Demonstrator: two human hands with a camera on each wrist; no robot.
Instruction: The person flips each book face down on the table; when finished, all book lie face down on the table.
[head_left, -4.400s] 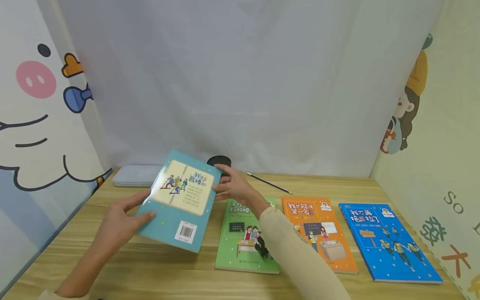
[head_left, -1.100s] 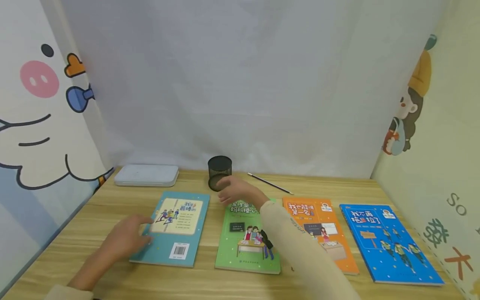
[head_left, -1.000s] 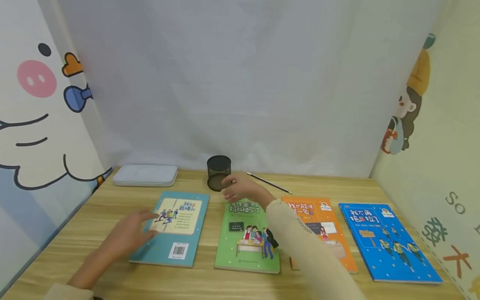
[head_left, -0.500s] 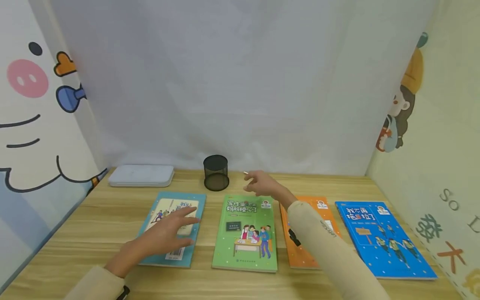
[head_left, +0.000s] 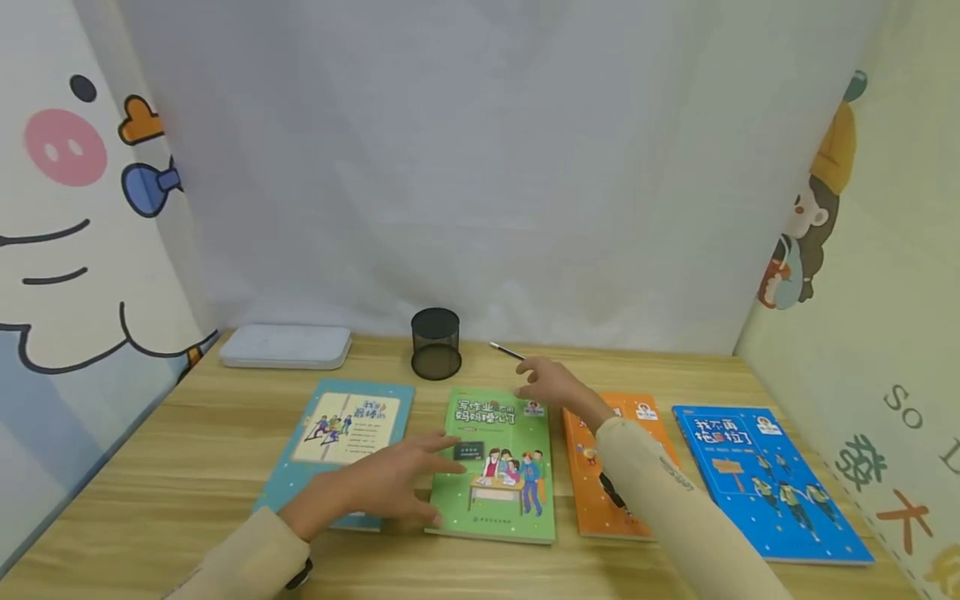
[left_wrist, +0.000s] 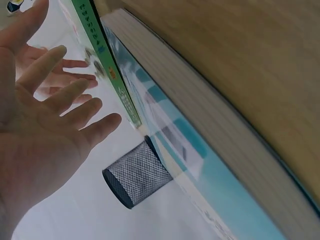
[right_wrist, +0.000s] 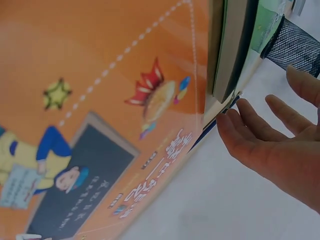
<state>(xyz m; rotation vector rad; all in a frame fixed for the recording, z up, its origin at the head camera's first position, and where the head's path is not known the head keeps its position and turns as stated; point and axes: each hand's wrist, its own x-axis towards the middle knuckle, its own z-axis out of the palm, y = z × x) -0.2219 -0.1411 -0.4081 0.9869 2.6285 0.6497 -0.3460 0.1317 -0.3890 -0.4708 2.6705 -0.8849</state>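
Four picture books lie in a row on the wooden table (head_left: 187, 467): teal (head_left: 348, 425), green (head_left: 502, 475), orange (head_left: 600, 483) and blue (head_left: 765, 483). My left hand (head_left: 401, 482) hovers with straight, spread fingers over the green book's lower left edge, holding nothing; in the left wrist view its palm (left_wrist: 45, 130) is bare beside the teal book's page edge (left_wrist: 225, 150). My right hand (head_left: 545, 382) is relaxed with loose fingers at the green book's top right corner. In the right wrist view its fingers (right_wrist: 260, 135) float just off the orange cover (right_wrist: 100, 125), gripping nothing.
A black mesh pen cup (head_left: 436, 343) stands behind the books, with a dark pencil (head_left: 506, 351) lying to its right. A flat white case (head_left: 287, 346) sits at the back left. Cartoon-printed panels wall both sides and a white curtain hangs behind.
The teal book, held in both hands earlier, now lies flat. My left hand has slid right from it to the green book. My right hand has drifted right past the cup.
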